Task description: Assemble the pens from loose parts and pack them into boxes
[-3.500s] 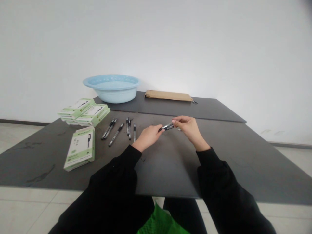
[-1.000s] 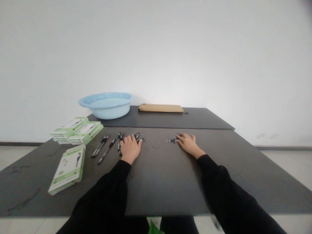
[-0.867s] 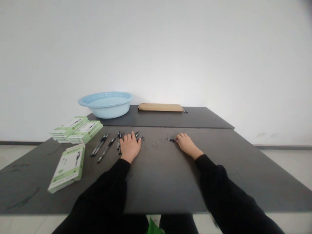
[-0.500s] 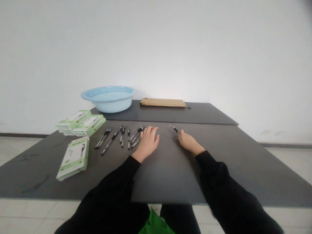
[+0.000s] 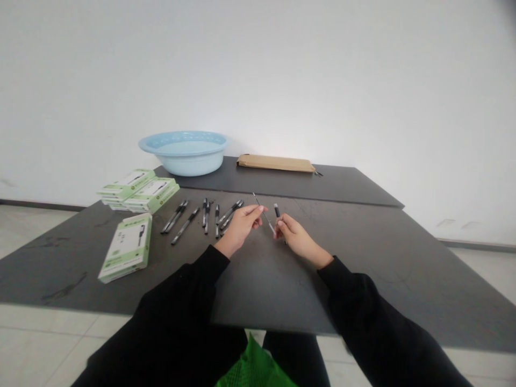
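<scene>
Between the thumb and fingers of my left hand (image 5: 244, 223) is a thin pen refill (image 5: 265, 216), tilted, its lower end close to the fingertips of my right hand (image 5: 294, 234). My right hand is closed on a pen barrel (image 5: 277, 210) with a dark grip, which points up and away. Several black-and-clear pens (image 5: 185, 226) lie on the dark table just left of my left hand; some are partly hidden by it. Whether the refill touches my right fingers cannot be told.
Green-and-white boxes (image 5: 155, 194) are stacked at the left, with one more box (image 5: 126, 248) nearer me. A blue basin (image 5: 189, 161) stands at the back left. A long brown packet (image 5: 276, 163) lies at the back, thin dark tips poking out.
My left hand has gone from spread fingers to pinching the refill. My right hand has moved slightly left, and its pen is more upright. The view has shifted a little.
</scene>
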Motion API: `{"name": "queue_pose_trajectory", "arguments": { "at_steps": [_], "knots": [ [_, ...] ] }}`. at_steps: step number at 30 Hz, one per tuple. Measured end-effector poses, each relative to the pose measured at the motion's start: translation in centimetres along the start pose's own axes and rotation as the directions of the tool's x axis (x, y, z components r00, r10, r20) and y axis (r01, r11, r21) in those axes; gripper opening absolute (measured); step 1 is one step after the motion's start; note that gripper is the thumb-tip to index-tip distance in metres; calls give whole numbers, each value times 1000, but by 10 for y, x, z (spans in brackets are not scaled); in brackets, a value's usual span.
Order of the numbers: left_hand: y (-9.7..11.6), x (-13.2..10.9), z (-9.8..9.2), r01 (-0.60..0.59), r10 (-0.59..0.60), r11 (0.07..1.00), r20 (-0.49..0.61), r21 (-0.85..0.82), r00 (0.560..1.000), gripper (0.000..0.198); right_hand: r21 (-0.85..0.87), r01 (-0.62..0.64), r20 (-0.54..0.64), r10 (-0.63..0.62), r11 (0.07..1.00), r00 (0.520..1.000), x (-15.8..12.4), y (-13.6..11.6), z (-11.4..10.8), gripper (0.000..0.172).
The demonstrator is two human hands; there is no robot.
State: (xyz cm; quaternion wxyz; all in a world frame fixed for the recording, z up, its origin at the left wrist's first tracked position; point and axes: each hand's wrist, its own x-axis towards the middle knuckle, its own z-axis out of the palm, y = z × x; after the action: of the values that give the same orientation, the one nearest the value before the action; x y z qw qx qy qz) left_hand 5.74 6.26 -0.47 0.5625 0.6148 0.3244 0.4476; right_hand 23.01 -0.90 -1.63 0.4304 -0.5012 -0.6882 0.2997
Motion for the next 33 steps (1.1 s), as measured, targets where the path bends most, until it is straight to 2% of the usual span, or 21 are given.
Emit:
{"name": "queue_pose_trajectory", "arguments": {
  "at_steps": [3,6,9,14,28,33],
  "knots": [
    [6,3,-7,19,-56,956,-117,-293,992,33,-31,-1,-8,1,1000,1000,0,5,-8,18],
    [12,3,-11,2,-54,913,-116,-408,992,32,-74,15,42,-12,997,999,-3,4,-10,20],
    [15,2,-12,-2,-34,931,-93,-365,995,30,-104,39,80,-31,994,996,-5,0,-10,21],
    [17,3,-16,-60,9,935,-145,-349,989,28,-125,47,72,-39,991,997,-3,4,-14,21],
    [17,7,-25,-68,-4,935,-201,-348,980,29,-195,55,94,-37,979,995,-4,-1,-18,21],
    [16,7,-25,-38,-18,945,-167,-326,986,28,-196,65,94,-47,978,994,-4,-1,-19,20]
  ]
}}
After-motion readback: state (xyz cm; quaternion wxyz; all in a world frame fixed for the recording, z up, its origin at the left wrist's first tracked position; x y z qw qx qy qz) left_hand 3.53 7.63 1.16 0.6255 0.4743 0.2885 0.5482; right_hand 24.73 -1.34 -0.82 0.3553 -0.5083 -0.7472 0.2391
